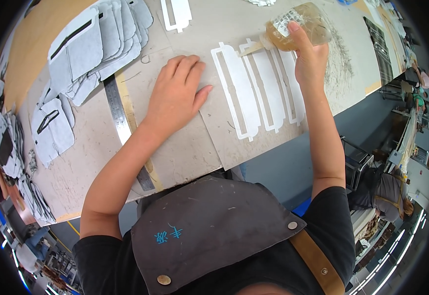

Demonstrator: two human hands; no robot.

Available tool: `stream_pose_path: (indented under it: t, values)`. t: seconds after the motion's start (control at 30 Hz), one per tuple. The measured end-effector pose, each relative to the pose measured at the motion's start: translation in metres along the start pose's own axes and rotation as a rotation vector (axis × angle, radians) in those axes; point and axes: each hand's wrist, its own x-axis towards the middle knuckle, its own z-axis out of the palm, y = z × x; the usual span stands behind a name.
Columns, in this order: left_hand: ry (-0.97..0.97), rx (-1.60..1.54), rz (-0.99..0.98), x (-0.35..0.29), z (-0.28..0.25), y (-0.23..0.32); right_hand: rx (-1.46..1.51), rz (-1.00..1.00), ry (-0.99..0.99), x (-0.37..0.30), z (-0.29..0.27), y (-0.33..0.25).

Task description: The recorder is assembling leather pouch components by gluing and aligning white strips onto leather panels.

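Note:
My right hand is wrapped around a clear plastic squeeze bottle of amber liquid, tipped sideways. Its narrow pale nozzle points left and down, over the top of a row of white cut pieces. The leftmost white piece has a long slot along one side and small tabs at its ends. Beside it lies a similar white piece, and another is partly hidden by my right forearm. My left hand rests palm down on the table, left of the row, fingers stretched and holding nothing.
Overlapping grey-white fabric panels lie at the far left, with smaller panels nearer. A metal ruler runs beneath my left forearm. Another white piece lies at the far edge. The worktable's front edge is before my apron.

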Motion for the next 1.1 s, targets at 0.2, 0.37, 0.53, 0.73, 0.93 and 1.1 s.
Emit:
stream_pose_path:
  t: [0.2,0.37,0.53,0.73,0.93,1.1]
  values:
    - [0.015,0.024,0.003,0.000,0.002,-0.002,-0.007,0.095,0.029,-0.014,-0.014,-0.002]
    - [-0.001,0.023,-0.007,0.000,0.002,-0.002,-0.088,0.192,0.027,-0.038,-0.024,-0.012]
    - [0.002,0.031,0.004,-0.001,0.003,-0.003,-0.054,0.262,0.024,-0.059,-0.035,-0.016]
    - [0.004,0.067,0.017,-0.002,0.002,-0.005,0.132,0.499,-0.020,-0.064,-0.057,-0.018]
    - [-0.026,0.051,0.005,0.000,0.000,-0.001,0.204,0.173,0.056,-0.010,-0.054,-0.007]
    - [-0.034,0.018,-0.011,-0.001,-0.001,-0.001,0.100,0.033,0.080,0.024,-0.025,0.007]
